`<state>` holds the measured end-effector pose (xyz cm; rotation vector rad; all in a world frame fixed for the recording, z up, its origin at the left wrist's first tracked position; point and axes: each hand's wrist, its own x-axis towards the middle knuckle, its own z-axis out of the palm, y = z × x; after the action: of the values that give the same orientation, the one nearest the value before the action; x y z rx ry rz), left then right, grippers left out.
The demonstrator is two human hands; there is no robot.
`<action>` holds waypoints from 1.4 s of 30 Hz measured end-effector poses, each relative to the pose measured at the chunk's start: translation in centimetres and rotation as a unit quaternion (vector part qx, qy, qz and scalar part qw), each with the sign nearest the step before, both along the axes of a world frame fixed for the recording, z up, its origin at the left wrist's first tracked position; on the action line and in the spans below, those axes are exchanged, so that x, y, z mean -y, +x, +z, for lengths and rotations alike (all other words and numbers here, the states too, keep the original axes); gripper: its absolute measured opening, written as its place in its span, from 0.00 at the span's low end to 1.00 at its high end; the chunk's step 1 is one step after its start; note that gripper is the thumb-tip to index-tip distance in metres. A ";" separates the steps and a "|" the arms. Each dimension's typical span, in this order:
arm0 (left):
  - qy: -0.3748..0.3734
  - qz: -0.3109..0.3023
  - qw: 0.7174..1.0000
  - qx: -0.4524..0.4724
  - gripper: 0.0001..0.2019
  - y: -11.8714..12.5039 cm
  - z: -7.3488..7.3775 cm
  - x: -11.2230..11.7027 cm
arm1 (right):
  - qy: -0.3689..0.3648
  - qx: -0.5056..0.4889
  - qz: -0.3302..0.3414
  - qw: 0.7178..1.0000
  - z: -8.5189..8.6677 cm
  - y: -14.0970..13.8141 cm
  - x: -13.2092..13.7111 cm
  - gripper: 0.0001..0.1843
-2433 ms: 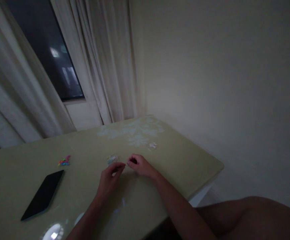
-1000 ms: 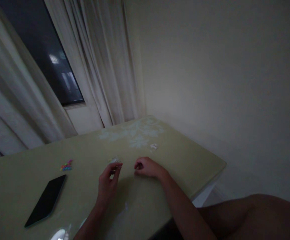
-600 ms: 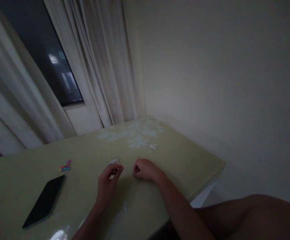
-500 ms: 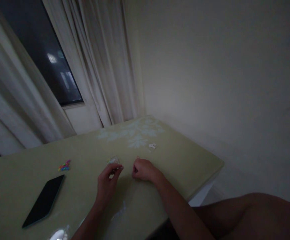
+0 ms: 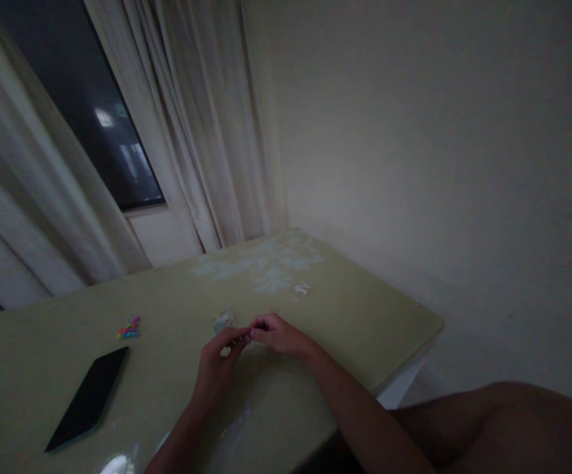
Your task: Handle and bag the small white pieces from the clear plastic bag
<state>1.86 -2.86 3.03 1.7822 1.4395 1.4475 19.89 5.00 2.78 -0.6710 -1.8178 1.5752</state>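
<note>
My left hand point(image 5: 219, 359) and my right hand point(image 5: 278, 334) meet over the table, fingertips touching. Both are closed in a pinch around something tiny and pale between them, too small and dim to name. Just beyond my left fingers lies a small clear plastic bag point(image 5: 223, 320) with pale bits in it. Farther back, past my right hand, is a little clear packet point(image 5: 301, 289) with white pieces.
A pile of small bright coloured pieces point(image 5: 128, 328) lies on the table point(image 5: 177, 289) at left, behind a dark tablet point(image 5: 88, 398). A shiny white object point(image 5: 116, 465) shows at the bottom edge. The wall point(image 5: 414, 164) borders the table's right side.
My hands were apart and have come together. The right hand has turned from a fist to a pinch at the left fingertips; the left has shifted slightly right.
</note>
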 end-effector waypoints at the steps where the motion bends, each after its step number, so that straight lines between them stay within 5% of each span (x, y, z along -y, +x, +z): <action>1: 0.004 -0.002 1.000 0.001 0.09 0.0 0.0 0.0 | -0.004 -0.002 0.000 1.000 0.0 0.0 0.0 0.12; 14: 0.020 0.017 1.000 -0.012 0.08 -0.2 0.2 0.0 | 0.085 0.077 -0.059 0.992 0.0 -0.1 -0.1 0.08; 16: 0.019 0.036 0.999 -0.009 0.09 -0.2 0.2 0.0 | 0.175 0.143 -0.156 0.961 0.0 0.2 -0.1 0.09; 19: 0.025 0.047 0.999 -0.001 0.11 0.0 0.2 0.0 | 0.280 0.286 -0.292 0.869 -0.5 1.2 -0.3 0.24; 22: 0.025 0.043 0.999 -0.008 0.12 0.2 0.2 0.0 | 0.295 0.386 -0.300 0.821 -0.9 2.1 -0.6 0.25; 30: 0.014 0.032 0.999 -0.029 0.11 0.2 -0.1 0.1 | 0.308 0.412 -0.275 0.812 -0.1 1.8 -0.5 0.06; 38: 0.021 0.037 0.998 -0.040 0.11 0.5 0.3 0.2 | 0.298 0.379 -0.249 0.840 -0.1 1.8 -0.8 0.06; 42: 0.024 0.034 0.998 -0.043 0.12 0.4 0.2 0.1 | 0.313 0.391 -0.254 0.828 -0.5 1.6 -0.9 0.08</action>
<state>2.27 -2.97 3.22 1.8620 1.5341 1.4676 21.48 5.89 2.24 -1.4382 -2.2573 0.2734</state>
